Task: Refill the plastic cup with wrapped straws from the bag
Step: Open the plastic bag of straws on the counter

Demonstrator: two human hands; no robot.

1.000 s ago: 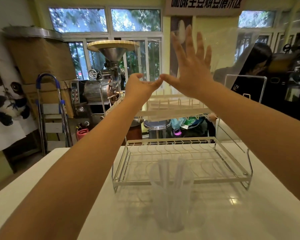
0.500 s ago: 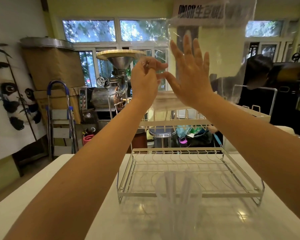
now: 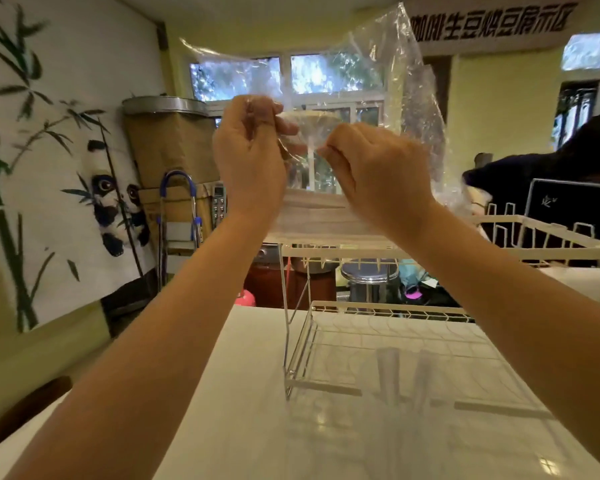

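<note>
Both hands are up around 12 o'clock, raised well above the worktop (image 3: 243, 393), and each one is pinched shut on the clear plastic bag (image 3: 388, 98). The left hand (image 3: 248, 157) has its fingers curled on the film at about 11 o'clock, and the right hand (image 3: 378, 171) grips it just beside, a bit lower and toward 1 o'clock. The bag's loose, crinkly part sticks up and fans out above the hands, so you see the windows right through it. The wrapped straws (image 3: 314, 216) sit as a pale bundle lying sideways in the bottom of the bag, hanging just below the hands between the two wrists.

The cup (image 3: 399, 393) is down at about 5 o'clock on the white worktop, blurry and see-through, with a couple of pale straws standing in it. It's in front of a white wire rack (image 3: 378, 313) whose upper shelf runs behind the forearms. A panda and bamboo picture (image 3: 115, 199) covers the wall at 9 o'clock.
</note>
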